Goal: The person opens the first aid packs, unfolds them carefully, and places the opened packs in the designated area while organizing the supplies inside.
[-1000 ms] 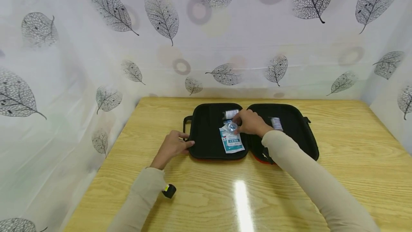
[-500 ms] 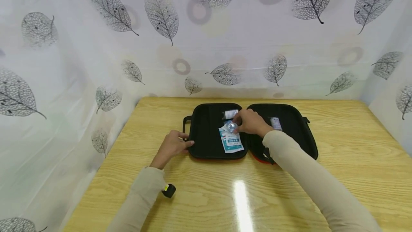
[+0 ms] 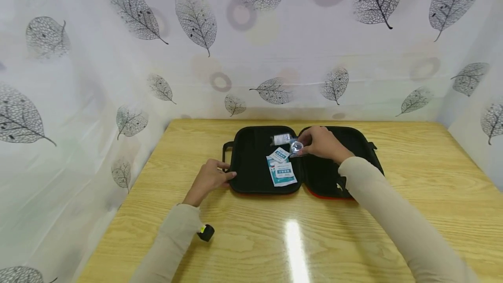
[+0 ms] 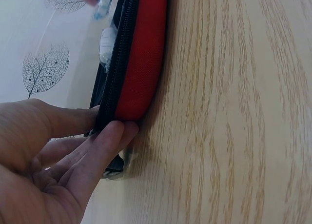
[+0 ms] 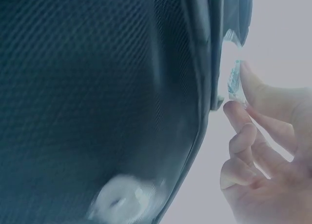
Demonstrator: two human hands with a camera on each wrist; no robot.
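Clear plastic packet (image 3: 296, 147) is pinched, at its edge, between thumb and finger of the right hand (image 3: 323, 145), near the hinge of the open black case (image 3: 250, 160). So small a grip may let it slip. The left hand (image 3: 211, 180) pinches the case; pulling might slide the loose sachets (image 3: 284, 172).

A screened-off tabletop spot, whether in a home or a studio cannot be told: a white, leaf-printed, shiny hanging sheet (image 3: 196, 82) runs from nine o'clock through twelve to two around a flat, yellow, wood-grained table (image 3: 243, 239).
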